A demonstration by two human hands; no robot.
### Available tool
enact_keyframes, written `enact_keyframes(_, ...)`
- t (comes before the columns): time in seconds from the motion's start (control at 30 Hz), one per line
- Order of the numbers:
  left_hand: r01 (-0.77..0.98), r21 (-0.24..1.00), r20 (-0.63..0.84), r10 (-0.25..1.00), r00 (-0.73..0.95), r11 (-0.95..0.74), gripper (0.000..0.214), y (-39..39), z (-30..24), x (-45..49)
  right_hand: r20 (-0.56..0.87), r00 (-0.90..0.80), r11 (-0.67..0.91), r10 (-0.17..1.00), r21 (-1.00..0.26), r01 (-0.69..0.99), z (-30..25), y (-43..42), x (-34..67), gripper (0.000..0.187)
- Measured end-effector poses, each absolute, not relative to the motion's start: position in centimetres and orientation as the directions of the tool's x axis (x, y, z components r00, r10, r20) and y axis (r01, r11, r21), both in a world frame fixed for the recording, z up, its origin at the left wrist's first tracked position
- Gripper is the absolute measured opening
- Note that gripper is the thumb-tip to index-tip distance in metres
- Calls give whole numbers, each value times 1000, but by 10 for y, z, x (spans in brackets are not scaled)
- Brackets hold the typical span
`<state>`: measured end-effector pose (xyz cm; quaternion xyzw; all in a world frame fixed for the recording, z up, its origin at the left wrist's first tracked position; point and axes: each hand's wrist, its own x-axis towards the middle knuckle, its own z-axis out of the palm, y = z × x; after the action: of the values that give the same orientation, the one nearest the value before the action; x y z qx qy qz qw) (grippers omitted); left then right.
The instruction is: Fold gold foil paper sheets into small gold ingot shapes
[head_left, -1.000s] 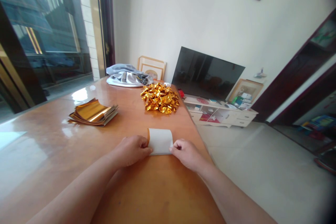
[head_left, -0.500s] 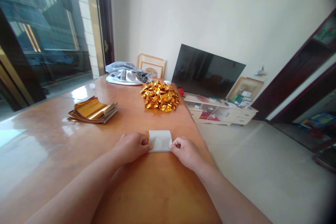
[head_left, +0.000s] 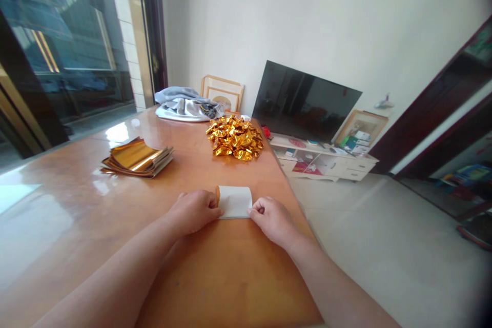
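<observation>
A sheet of foil paper (head_left: 235, 202) lies bent over on the table between my hands, its pale back facing up and a strip of gold showing at its left edge. My left hand (head_left: 200, 209) pinches the near left corner with thumb and curled fingers. At the near right corner, my right hand (head_left: 269, 216) pinches the sheet the same way. Beyond them sits a heap of folded gold foil pieces (head_left: 235, 138). To the left rests a stack of flat gold foil sheets (head_left: 136, 158), slightly curled.
The glossy wooden table (head_left: 215, 277) has its right edge close by my right forearm. Bundled grey-blue cloth (head_left: 184, 105) and framed pictures (head_left: 223, 93) are at the far end. A television (head_left: 305, 100) stands on a white cabinet (head_left: 326, 165) beyond the table.
Both hands keep their pinch on the sheet, with hardly any movement. The whole view has shifted slightly, so the table things appear a little higher.
</observation>
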<state>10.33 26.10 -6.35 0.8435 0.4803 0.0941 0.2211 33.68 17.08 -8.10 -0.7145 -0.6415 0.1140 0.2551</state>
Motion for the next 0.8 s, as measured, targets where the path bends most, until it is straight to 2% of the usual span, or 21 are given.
enact_keyframes(0.63,788,392,-37,847,530,-475,26,257,-61,104,166,168,-78,972,-444,893,-77,168,331,21)
enact_keyframes(0.8,798,345,43,857,513,-495,24,254,-57,105,168,172,-81,971,-446,891,-78,168,331,21)
